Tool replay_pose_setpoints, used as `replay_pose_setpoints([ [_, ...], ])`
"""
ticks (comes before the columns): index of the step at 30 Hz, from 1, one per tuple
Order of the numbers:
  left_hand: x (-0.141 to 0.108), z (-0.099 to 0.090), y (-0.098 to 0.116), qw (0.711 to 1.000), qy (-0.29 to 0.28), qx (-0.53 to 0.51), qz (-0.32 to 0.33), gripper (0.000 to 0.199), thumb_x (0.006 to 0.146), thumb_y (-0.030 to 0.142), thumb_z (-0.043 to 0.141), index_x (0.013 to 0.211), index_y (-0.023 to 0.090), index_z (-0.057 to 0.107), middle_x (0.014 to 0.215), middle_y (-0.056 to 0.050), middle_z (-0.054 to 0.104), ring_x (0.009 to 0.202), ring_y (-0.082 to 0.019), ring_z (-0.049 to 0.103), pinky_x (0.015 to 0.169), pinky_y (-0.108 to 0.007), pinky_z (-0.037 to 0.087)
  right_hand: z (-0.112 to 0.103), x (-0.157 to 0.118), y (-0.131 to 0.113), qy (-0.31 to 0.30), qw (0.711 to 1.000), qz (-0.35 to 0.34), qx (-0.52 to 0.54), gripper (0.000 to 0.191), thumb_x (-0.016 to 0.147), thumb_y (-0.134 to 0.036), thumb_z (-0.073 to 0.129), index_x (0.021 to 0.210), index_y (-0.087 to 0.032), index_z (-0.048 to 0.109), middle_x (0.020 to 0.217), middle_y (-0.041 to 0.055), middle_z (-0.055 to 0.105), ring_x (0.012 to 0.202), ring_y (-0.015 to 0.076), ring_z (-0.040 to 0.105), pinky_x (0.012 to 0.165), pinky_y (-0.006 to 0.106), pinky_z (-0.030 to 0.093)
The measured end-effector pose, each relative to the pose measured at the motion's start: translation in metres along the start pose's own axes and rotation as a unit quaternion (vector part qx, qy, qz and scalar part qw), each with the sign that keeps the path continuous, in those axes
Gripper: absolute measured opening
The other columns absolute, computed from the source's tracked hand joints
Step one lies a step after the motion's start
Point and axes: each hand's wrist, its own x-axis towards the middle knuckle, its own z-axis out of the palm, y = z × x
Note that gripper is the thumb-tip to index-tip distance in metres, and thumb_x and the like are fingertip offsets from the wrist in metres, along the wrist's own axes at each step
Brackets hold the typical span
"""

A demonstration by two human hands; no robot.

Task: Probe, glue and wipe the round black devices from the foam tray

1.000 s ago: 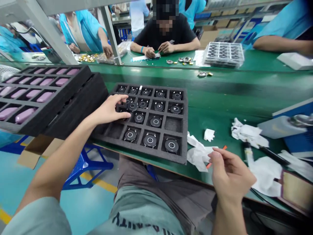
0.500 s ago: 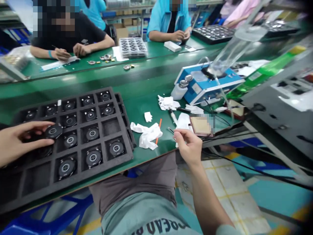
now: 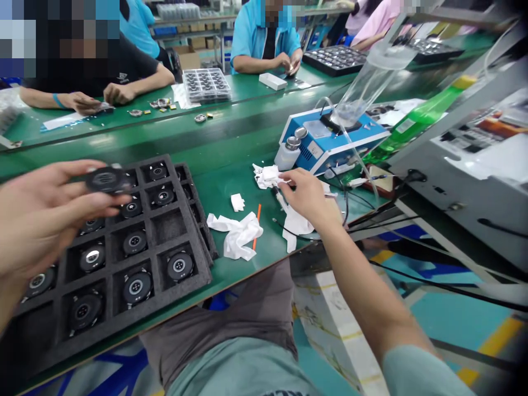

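Note:
My left hand point(image 3: 39, 214) holds a round black disc part point(image 3: 106, 179) between thumb and fingers, lifted above a black foam tray point(image 3: 165, 220) whose cells hold several similar round parts. My right hand point(image 3: 307, 195) reaches across the green table point(image 3: 231, 159) and its fingertips touch a thin pen-like dispenser tool point(image 3: 279, 198) lying among crumpled white wipes point(image 3: 267, 175). Whether the fingers have closed around the tool is unclear.
A blue machine point(image 3: 330, 143) with small white bottles point(image 3: 286, 153) and a clear tube stands behind the wipes. More white wipes point(image 3: 237, 234) and an orange stick point(image 3: 256, 225) lie near the table edge. Other people work across the table beside a tray of parts point(image 3: 206, 85).
My left hand has lifted the round part out of the tray. My right hand has moved forward from the table edge to the tool by the wipes. The view has swung right.

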Motion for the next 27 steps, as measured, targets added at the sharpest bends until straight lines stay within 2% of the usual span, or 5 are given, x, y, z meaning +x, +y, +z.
replay_pose_setpoints([
  [4,0.011,0.097,0.007,0.976,-0.136,-0.168,-0.004,0.059,0.066,0.019,0.092,0.118,0.018,0.064,0.098,-0.003,0.081,0.083,-0.016,0.078,0.069,-0.021,0.061,0.028,0.040,0.008,-0.053,0.996,-0.047,-0.047,0.020,0.089,-0.021,0.061,0.102,-0.017,0.075,0.101,0.0155,0.072,0.102,0.0326,0.058,0.087,0.044,0.047],
  [7,0.013,0.125,-0.008,0.961,-0.197,-0.190,-0.046,0.059,0.068,0.019,0.091,0.120,0.017,0.062,0.098,-0.006,0.081,0.085,-0.019,0.079,0.074,-0.026,0.062,0.038,0.048,0.013,-0.070,0.995,-0.059,-0.047,0.020,0.088,-0.024,0.063,0.101,-0.015,0.076,0.097,0.0160,0.071,0.099,0.0329,0.056,0.087,0.045,0.046],
  [18,0.018,0.117,-0.029,0.944,-0.223,-0.224,-0.098,0.056,0.069,0.018,0.091,0.117,0.020,0.063,0.097,-0.004,0.081,0.085,-0.019,0.080,0.080,-0.027,0.064,0.045,0.058,0.020,-0.054,0.994,0.013,0.096,0.014,0.085,-0.027,0.059,0.077,-0.019,0.068,0.089,0.0124,0.069,0.095,0.0292,0.057,0.092,0.048,0.045],
  [22,0.018,0.118,-0.031,0.939,-0.234,-0.235,-0.091,0.055,0.071,0.018,0.090,0.118,0.021,0.062,0.099,-0.004,0.081,0.088,-0.020,0.080,0.082,-0.029,0.065,0.030,0.053,0.010,-0.017,0.975,0.084,0.207,0.021,0.092,-0.037,0.048,0.083,-0.022,0.060,0.075,0.0044,0.063,0.074,0.0207,0.059,0.071,0.038,0.052],
  [27,0.017,0.118,-0.032,0.945,-0.228,-0.226,-0.066,0.054,0.072,0.020,0.089,0.118,0.021,0.062,0.100,-0.005,0.081,0.091,-0.022,0.079,0.084,-0.034,0.064,0.013,0.032,-0.029,-0.065,0.852,0.187,0.484,0.023,0.089,-0.046,0.059,0.083,-0.024,0.058,0.073,-0.0002,0.059,0.067,0.0160,0.059,0.064,0.031,0.055],
])
